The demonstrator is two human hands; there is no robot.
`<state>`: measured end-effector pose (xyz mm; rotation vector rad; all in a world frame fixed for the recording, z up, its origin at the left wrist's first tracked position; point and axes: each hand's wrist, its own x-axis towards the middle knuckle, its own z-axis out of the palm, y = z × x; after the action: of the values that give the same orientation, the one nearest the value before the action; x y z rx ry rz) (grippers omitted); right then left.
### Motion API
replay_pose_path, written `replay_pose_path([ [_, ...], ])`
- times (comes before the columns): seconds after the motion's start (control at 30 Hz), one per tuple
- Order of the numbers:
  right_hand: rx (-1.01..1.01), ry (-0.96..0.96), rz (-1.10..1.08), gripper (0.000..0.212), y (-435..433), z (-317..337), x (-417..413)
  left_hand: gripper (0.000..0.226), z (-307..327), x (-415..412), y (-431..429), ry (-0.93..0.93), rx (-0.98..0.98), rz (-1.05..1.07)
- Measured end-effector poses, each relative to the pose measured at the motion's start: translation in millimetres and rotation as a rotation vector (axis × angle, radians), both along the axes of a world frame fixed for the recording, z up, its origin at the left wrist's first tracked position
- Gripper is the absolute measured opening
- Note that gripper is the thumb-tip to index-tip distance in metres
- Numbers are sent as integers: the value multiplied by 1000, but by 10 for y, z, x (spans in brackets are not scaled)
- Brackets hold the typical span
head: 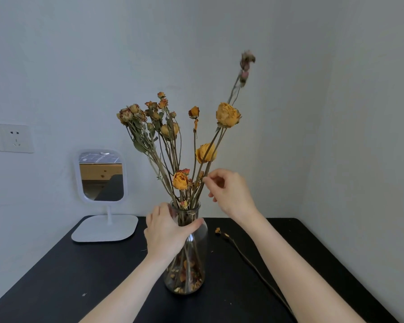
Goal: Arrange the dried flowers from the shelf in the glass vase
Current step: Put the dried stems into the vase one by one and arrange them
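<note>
A clear glass vase (pixel 197 259) stands on the black table (pixel 84 264), with fallen petals at its bottom. Several dried yellow and orange roses (pixel 173 129) rise from its neck. My left hand (pixel 166 231) is wrapped around the vase's neck and shoulder. My right hand (pixel 229 192) is just right of the stems above the rim, its thumb and forefinger pinching a thin stem. That stem seems to lead up to a tall blurred pinkish bud (pixel 246 61). One more dried flower stem (pixel 250 259) lies on the table to the right of the vase.
A white standing mirror (pixel 102 176) with a flat base sits at the table's back left. Wall sockets (pixel 8 137) are on the left wall. Walls close in behind and to the right of the table.
</note>
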<state>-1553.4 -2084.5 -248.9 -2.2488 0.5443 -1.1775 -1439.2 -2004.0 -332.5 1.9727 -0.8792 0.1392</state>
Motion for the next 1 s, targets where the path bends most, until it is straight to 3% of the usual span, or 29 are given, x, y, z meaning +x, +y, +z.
replay_pose_path([
  [0.23,14,191,-4,12,13,-197,130,74,-11,2,-2,-7,6,-4],
  [0.47,114,-39,62,8,49,-143,117,77,-23,15,-12,-24,7,-3],
  [0.67,202,96,137,19,58,-194,93,75,-22,10,-9,-21,-9,-14],
  [0.77,214,60,153,8,60,-205,99,72,-7,24,-6,-10,18,-46],
  [0.87,199,-19,145,2,48,-203,89,67,-17,61,13,128,-51,-178],
  [1.0,178,-26,134,12,32,-196,59,54,-44,92,72,382,-157,-456],
])
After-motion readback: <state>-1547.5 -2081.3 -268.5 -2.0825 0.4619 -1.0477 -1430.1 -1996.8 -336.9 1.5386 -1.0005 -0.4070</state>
